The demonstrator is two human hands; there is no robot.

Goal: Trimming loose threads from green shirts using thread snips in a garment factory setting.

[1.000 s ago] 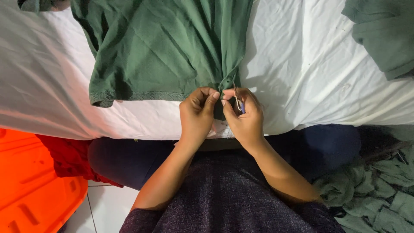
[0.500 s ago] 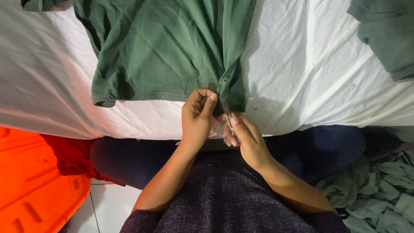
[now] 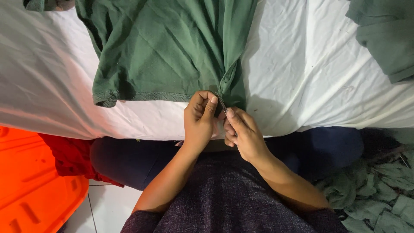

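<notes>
That green shirt [image 3: 172,56] is light and floppy, so grip its near hem. Your left hand [image 3: 199,123] pinches it; your right hand [image 3: 241,136] grips a small tool [image 3: 222,105].

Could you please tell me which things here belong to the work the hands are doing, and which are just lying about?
In the work:
- green shirt, hem edge pinched by the left hand
- right hand, holding a small thin tool against that edge
- white sheet under the shirt

Lying about:
- second green garment, upper right
- orange crate
- red cloth
- green fabric pile
</notes>
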